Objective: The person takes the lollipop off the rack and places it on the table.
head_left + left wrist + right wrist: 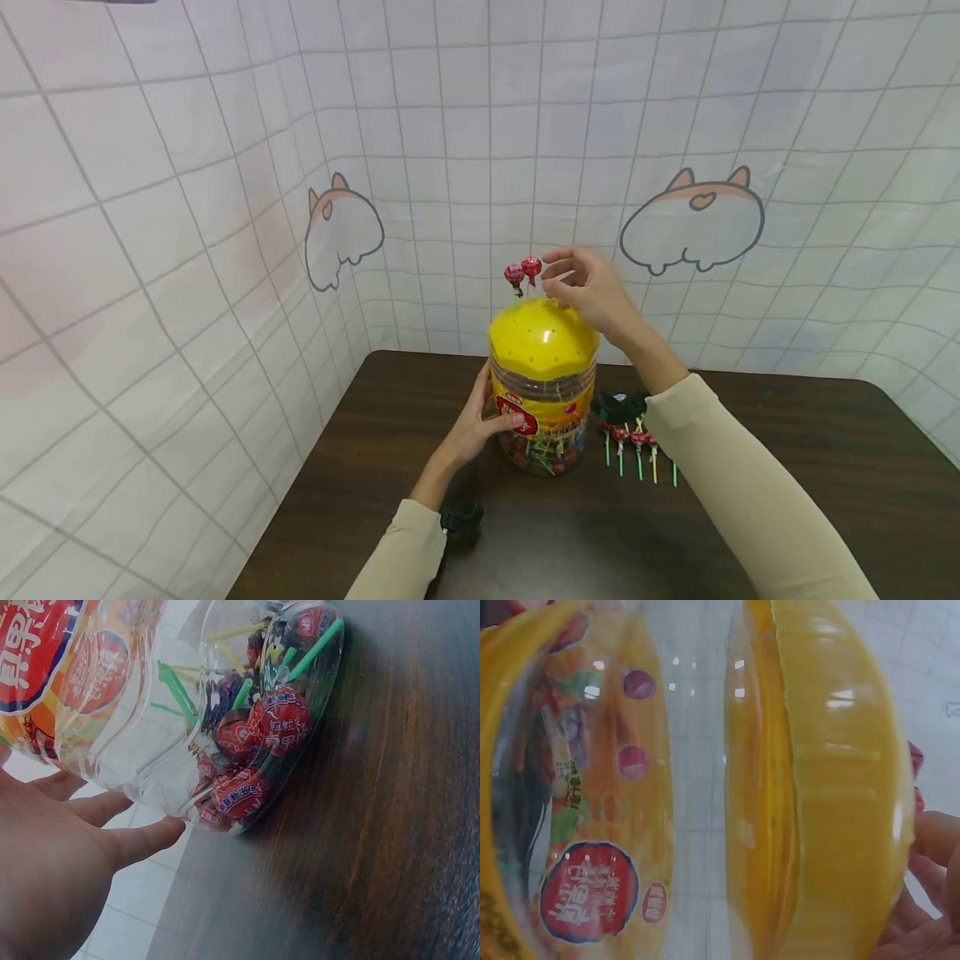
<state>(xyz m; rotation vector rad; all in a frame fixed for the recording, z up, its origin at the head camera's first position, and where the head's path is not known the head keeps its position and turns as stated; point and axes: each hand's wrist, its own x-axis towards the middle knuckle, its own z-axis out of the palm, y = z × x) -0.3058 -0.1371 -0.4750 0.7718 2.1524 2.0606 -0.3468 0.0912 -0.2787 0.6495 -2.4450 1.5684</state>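
Observation:
A clear plastic jar [545, 433] with a yellow scalloped lid [543, 337] stands on the dark table, wrapped lollipops [244, 735] heaped at its bottom. My left hand [474, 427] holds the jar's left side, thumb across the front label; in the left wrist view its spread fingers [142, 844] lie along the wall. Two lollipops stand up from the lid: a pink-red one [513, 274] and a redder one [532, 267]. Right beside the redder one is my right hand [592, 287], fingers bent loosely over the lid's top, nothing visible between them.
Several lollipops [638, 442] lie in a row right of the jar, partly hidden by the right sleeve [738, 483]. A black object [621, 406] lies behind them. The dark wooden table [405, 408] meets a white grid-patterned curtain [450, 208] at the back.

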